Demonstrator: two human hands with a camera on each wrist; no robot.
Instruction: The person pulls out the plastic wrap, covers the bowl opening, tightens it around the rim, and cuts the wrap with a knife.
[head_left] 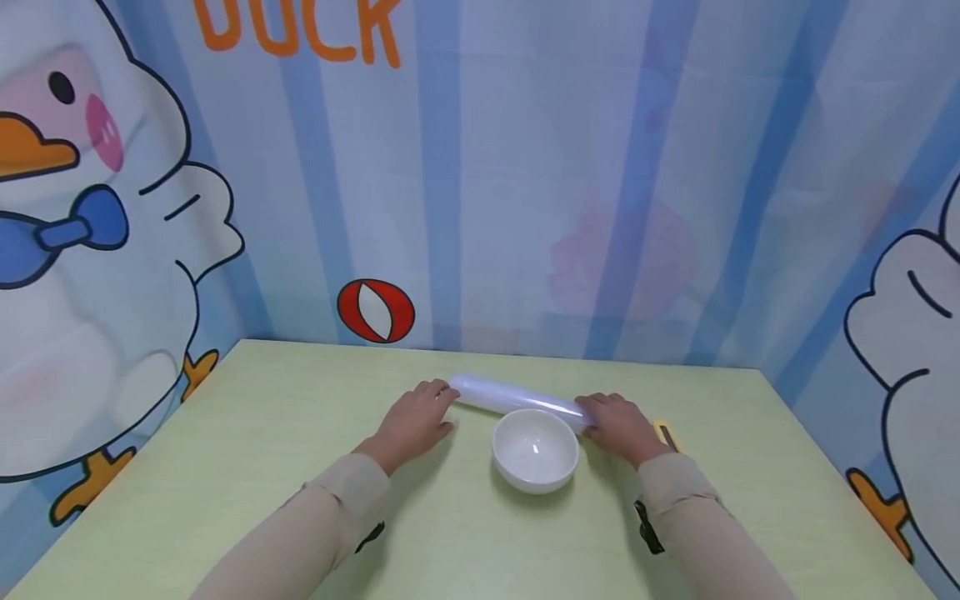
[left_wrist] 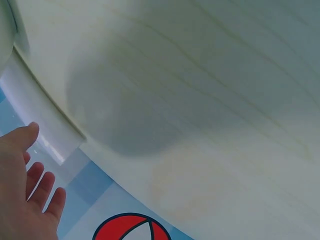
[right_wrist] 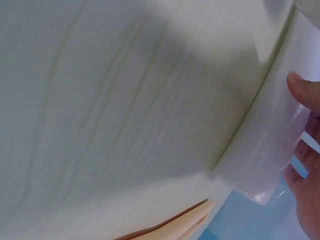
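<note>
Roll [head_left: 510, 396] lies at the bowl's [head_left: 535, 454] twelve o'clock. Left hand [head_left: 413, 421], ten o'clock, relaxed at one end; right hand [head_left: 621, 423], two o'clock, grips the other.

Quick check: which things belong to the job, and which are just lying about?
Seemingly part of the job:
shiny translucent plastic roll, at left hand and right hand
round glossy white bowl, beside it

Seemingly just lying about:
slim yellow-edged tool, untouched, partly hidden
</note>
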